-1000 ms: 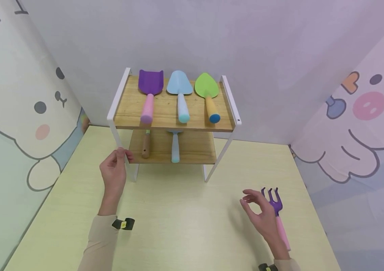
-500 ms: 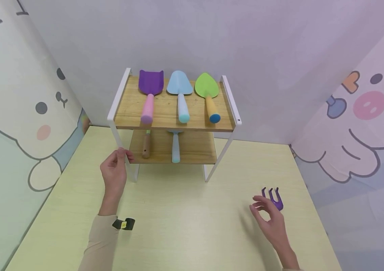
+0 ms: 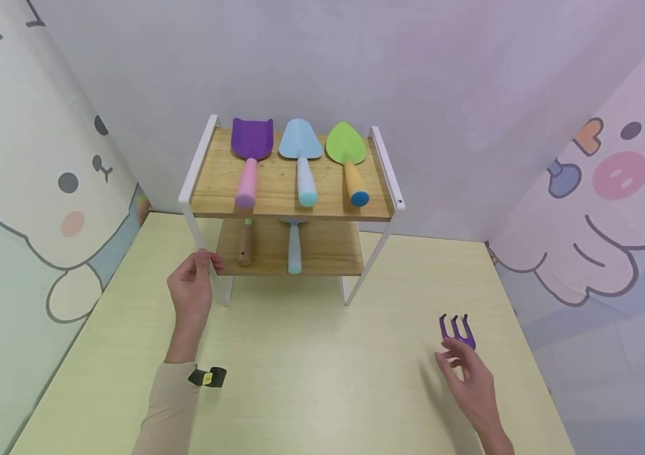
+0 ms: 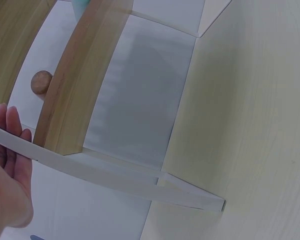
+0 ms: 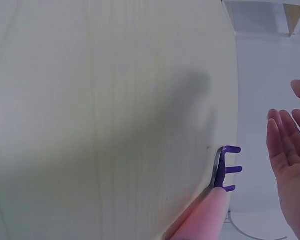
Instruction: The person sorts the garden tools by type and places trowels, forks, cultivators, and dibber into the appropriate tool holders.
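My left hand (image 3: 191,284) grips the white left front leg (image 4: 110,180) of a two-tier wooden shelf (image 3: 274,196), its fingers behind the leg in the left wrist view. My right hand (image 3: 473,385) hovers over a small hand rake (image 3: 468,339) with purple tines lying on the table. Its fingers are loosely bent with thumb and fingertips apart, and nothing is between them. In the head view the hand hides the rake's handle. The right wrist view shows that pink handle (image 5: 205,217) below and apart from the hand.
On the top tier lie a purple scoop (image 3: 251,139), a light blue trowel (image 3: 301,142) and a green trowel (image 3: 347,145). The lower tier holds a brown-handled tool (image 3: 245,245) and a light blue-handled tool (image 3: 294,249). Printed curtains (image 3: 595,265) border the table.
My right hand has moved right and toward me, coming over the rake's handle and covering it in the head view. The left hand keeps its grip on the shelf leg.
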Demonstrator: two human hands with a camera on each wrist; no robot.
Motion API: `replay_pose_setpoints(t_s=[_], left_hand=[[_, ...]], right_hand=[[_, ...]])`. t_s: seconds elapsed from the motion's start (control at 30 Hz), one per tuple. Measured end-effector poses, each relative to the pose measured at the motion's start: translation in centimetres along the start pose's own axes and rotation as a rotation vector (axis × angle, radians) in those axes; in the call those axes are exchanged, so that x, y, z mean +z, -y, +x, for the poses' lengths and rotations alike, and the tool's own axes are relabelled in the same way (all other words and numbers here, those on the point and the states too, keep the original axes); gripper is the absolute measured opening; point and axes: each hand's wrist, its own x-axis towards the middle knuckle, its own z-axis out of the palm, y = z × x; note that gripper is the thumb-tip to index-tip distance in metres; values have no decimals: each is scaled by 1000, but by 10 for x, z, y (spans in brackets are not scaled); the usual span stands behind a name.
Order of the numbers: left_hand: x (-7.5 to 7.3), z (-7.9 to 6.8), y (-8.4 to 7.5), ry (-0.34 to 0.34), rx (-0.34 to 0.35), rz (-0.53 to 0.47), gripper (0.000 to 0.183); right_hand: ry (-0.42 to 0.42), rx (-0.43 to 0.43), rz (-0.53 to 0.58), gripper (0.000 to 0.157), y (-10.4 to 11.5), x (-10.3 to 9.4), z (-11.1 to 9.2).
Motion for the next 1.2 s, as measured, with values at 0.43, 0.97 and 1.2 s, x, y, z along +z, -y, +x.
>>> replay_pose_setpoints(t_s=[0.43,0.97,1.2], left_hand=[[0,-1,-1,-3,23,-22,36],[1,-1,0,-7,20,-33,36],[1,-1,1,-1,28,-41,36]], right_hand=[[-100,179,-152,36,-45,-16,-18],[-10,451,-312,40,-53,-39,-36],[99,400,-347,46,-60,-45,-41]])
